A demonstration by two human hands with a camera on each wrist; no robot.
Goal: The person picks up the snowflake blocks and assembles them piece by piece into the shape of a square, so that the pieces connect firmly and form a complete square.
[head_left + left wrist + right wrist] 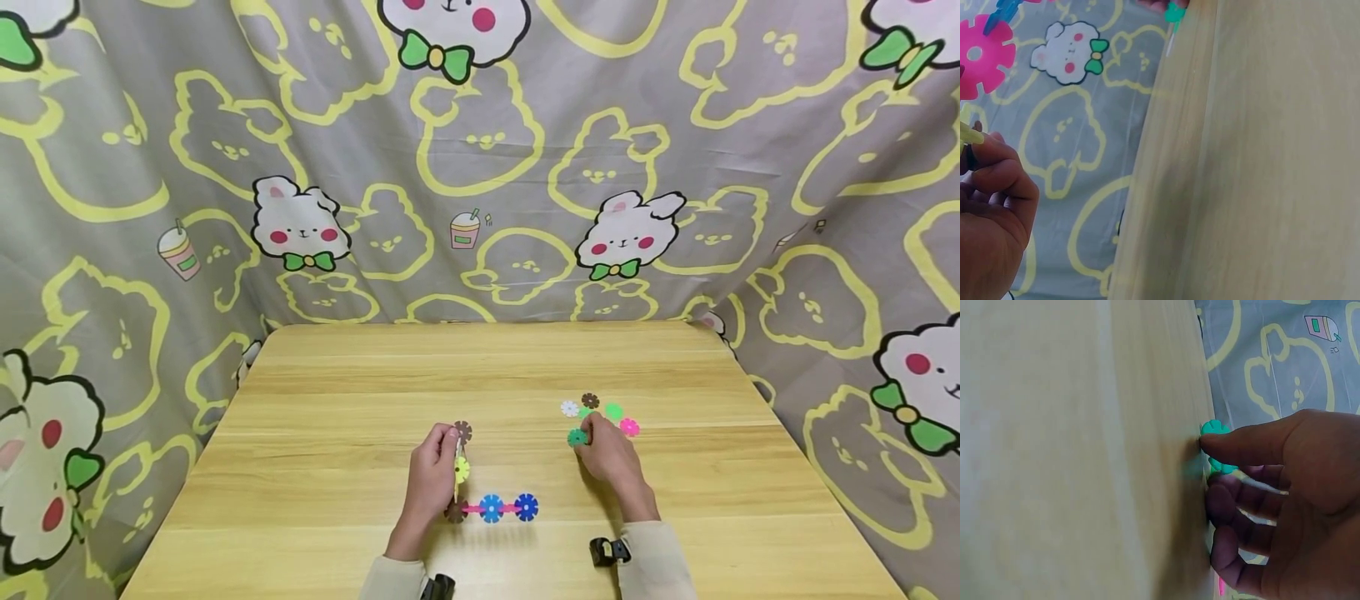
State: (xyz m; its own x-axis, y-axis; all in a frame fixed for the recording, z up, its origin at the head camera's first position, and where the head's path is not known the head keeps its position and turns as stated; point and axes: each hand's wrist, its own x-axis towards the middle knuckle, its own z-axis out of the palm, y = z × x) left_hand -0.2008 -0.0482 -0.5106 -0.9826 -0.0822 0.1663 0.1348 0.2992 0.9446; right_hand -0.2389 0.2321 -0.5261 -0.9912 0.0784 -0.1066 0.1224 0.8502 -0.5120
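Observation:
My left hand (433, 467) pinches a joined chain of notched plastic snowflake discs. Along its upright part I see a brown disc (462, 432) on top and a yellow disc (462, 470) below. From a lower brown disc (456, 511) the chain runs right through a light blue disc (491, 508) to a dark blue disc (527, 507), with pink discs edge-on between them. A pink disc (985, 53) of the chain shows large in the left wrist view. My right hand (611, 454) pinches a teal-green snowflake disc (1215, 428) between thumb and fingers at the tabletop.
Around the right hand lie loose discs: white (570, 408), brown (590, 401), light green (614, 412) and pink (630, 427). The wooden table (337, 383) meets a patterned grey curtain (517, 167) at the back and sides.

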